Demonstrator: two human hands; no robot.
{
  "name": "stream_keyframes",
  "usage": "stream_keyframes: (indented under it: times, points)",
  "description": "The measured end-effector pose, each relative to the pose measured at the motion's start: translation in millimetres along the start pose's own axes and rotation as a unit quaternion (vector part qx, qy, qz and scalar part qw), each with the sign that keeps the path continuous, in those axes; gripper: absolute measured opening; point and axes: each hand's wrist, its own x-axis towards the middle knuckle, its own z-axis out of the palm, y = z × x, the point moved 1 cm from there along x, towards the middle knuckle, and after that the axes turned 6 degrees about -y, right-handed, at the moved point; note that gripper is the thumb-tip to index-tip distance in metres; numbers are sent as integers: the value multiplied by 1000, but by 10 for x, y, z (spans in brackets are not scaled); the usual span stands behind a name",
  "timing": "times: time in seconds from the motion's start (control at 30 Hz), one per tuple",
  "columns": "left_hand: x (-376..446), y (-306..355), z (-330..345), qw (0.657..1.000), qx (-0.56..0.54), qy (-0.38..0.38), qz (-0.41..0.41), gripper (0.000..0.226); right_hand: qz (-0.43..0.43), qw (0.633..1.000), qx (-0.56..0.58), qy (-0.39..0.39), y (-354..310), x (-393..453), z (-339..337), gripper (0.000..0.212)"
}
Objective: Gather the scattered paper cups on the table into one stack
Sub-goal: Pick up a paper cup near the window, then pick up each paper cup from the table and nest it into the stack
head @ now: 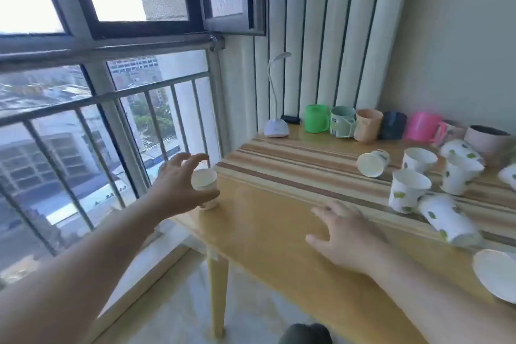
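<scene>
The long light-wood counter (268,220) stands beside a barred window (97,109), with a brown-striped cloth runner (307,173) along its far half. Against the ribbed white wall panels at the back stands a row of plastic mugs: green (316,118), pale green (343,121), peach (368,125), dark navy (393,125) and pink (424,127), with a small white gooseneck desk lamp (276,127) at the left end of the row. At the right of the counter lies the scatter of white paper cups with green leaf prints (409,190); several stand upright, one lies on its side with its mouth toward the camera (372,163), and another is tipped over at the runner's near edge (446,220). Well apart from these, a single white paper cup (206,187) stands upright at the counter's near left corner. The left hand (178,190) curves around this cup, grip spread with thumb below and fingers above; the blur hides whether skin touches paper. The right hand (346,234) lies palm-down on bare wood, its grip released and holding nothing.
</scene>
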Motion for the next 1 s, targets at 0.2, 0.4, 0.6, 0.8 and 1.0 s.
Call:
stream_keyframes:
  times: [0.2,0.4,0.6,0.8,1.0]
  points:
    - [186,-300,505,990,-124,-38,-60,140,8,998,-54,38,221,227,395,87]
    - [283,76,794,975,-186,100,-63,122,-20,999,-3,42,254,165,323,79]
    - [221,1369,1218,950,-306,14,66,83,-37,993,18,112,853,-483,-85,65]
    - [-207,2751,1653,920,-346,-72,167,70,72,979,6,190,1767,-1425,-398,57]
    - [-625,3392,1976,897,-381,-130,183,72,118,980,-23,160,2169,-1865,-323,75]
